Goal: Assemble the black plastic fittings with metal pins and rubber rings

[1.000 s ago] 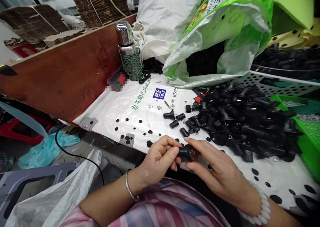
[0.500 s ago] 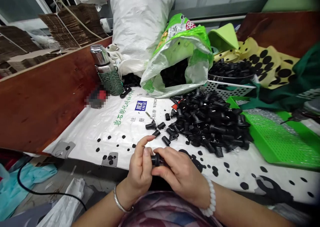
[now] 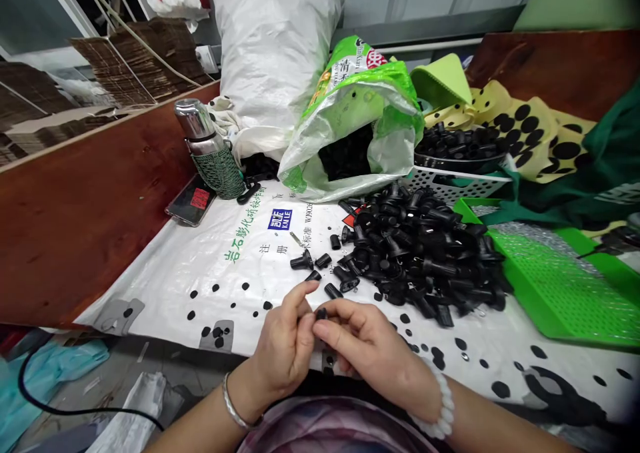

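My left hand and my right hand meet near the front edge of the white printed sheet. Between their fingertips is a small black plastic part, mostly covered by the fingers. My left thumb presses at its left end, with the index finger raised and bent. The right thumb and index finger pinch it from the other side. Just beyond the hands, several loose black caps lie on the sheet. To their right rises a heap of black flanged plastic parts.
A green tray holds small silvery pieces at the right. Behind the heap, an open green-and-white bag contains black parts. A metal flask and a phone stand and lie at left, beside a wooden board.
The black part was plainly visible between the hands and is now mostly covered. My right fingers have closed further around it. The view has shifted slightly.
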Action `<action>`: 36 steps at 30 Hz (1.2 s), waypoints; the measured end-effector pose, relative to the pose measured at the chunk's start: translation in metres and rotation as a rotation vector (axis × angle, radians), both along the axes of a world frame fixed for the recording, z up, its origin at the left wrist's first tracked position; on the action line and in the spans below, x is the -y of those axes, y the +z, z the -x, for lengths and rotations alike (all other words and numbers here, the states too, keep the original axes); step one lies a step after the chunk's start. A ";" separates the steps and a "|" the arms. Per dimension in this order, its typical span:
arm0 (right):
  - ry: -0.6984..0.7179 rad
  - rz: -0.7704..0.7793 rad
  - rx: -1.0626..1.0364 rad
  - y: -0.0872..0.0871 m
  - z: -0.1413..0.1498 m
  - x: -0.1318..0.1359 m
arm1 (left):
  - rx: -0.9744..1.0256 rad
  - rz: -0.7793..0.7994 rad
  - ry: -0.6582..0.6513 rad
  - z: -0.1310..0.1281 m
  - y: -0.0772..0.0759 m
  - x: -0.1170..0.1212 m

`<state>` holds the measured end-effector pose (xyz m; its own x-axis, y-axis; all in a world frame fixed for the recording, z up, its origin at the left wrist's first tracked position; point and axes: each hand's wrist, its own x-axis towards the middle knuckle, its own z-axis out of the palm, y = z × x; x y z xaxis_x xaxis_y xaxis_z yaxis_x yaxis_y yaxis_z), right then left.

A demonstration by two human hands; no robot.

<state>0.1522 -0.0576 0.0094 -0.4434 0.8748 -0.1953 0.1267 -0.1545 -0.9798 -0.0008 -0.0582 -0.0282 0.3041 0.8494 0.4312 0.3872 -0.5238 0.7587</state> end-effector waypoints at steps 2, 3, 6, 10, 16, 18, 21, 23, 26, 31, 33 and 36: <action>-0.046 -0.152 0.123 -0.002 -0.014 -0.002 | -0.025 0.023 -0.011 0.000 0.001 0.000; -0.085 -0.255 0.220 -0.005 -0.023 -0.003 | -0.028 0.026 0.004 0.001 0.000 -0.001; -0.256 -0.685 0.577 -0.018 -0.051 -0.006 | -0.018 0.002 0.097 0.005 -0.004 -0.001; -0.384 -1.113 0.979 -0.038 -0.074 -0.005 | -0.026 -0.069 0.132 0.007 -0.007 -0.002; -0.389 -1.225 1.071 -0.045 -0.072 0.000 | -0.049 -0.105 0.144 0.005 -0.005 -0.002; -0.380 -1.228 1.041 -0.041 -0.070 0.002 | -0.024 -0.096 0.172 0.005 -0.004 -0.002; -0.342 -1.246 0.997 -0.031 -0.064 0.002 | -0.047 -0.077 0.202 0.005 -0.001 -0.005; -0.306 -1.268 0.969 -0.025 -0.059 -0.001 | -0.107 -0.067 0.211 0.005 0.004 -0.009; -0.284 -1.288 0.931 -0.018 -0.049 -0.004 | -0.195 -0.062 0.224 0.005 0.012 -0.016; -0.309 -1.287 0.863 -0.009 -0.052 -0.007 | -0.262 -0.099 0.229 0.011 0.019 -0.021; -0.329 -1.287 0.847 -0.002 -0.062 -0.012 | -0.281 -0.100 0.236 0.015 0.017 -0.024; -0.391 -1.239 0.879 0.018 -0.084 -0.030 | -0.289 -0.086 0.281 0.020 0.010 -0.030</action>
